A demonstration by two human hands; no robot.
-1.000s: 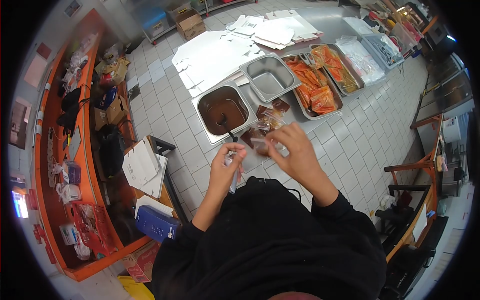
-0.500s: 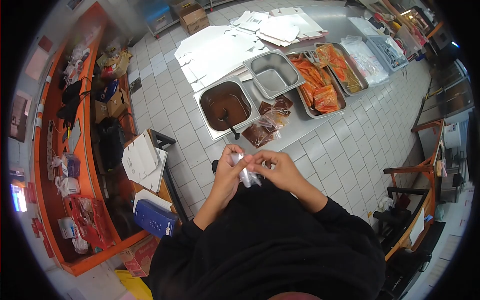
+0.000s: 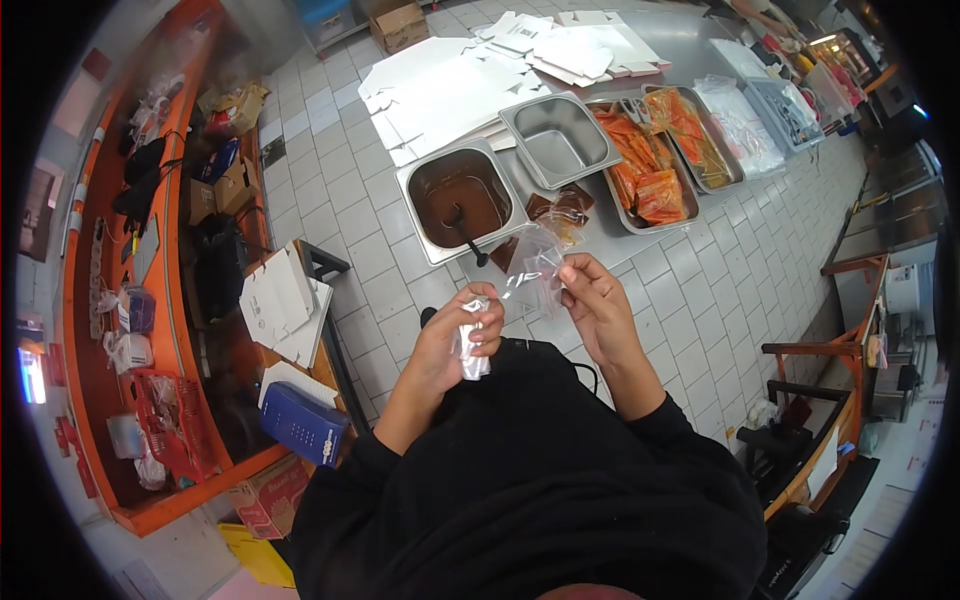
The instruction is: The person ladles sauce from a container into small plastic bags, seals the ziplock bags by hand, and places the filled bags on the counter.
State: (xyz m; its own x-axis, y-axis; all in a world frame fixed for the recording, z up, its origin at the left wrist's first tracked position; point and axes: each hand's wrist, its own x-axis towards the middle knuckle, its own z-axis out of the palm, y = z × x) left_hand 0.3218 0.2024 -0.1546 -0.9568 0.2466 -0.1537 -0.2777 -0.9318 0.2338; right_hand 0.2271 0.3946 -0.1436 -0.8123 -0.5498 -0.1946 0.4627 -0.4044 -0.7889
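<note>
My left hand (image 3: pixel 450 335) is closed around a folded bundle of clear plastic bags (image 3: pixel 474 345). Between finger and thumb, my right hand (image 3: pixel 603 305) pinches the edge of a thin transparent plastic bag (image 3: pixel 535 272), which stretches across toward my left fingers. Just beyond my hands, a steel pan of brown sauce (image 3: pixel 462 195) stands on the table with a black-handled ladle (image 3: pixel 470 240) in it. Flat packets of brown sauce (image 3: pixel 570 205) lie beside that pan, partly hidden behind the bag.
Behind stands a bare steel pan (image 3: pixel 560 140). To its right are two trays of orange packets (image 3: pixel 660 195), one with scissors (image 3: pixel 636 112), then a pile of clear bags (image 3: pixel 738 120). White flat cartons (image 3: pixel 430 90) cover the table's left. An orange shelf (image 3: pixel 205 440) runs along my left.
My hands have moved apart, the right going outward and up. One bag now spans between them, open to view, while the bundle stays in my left hand.
</note>
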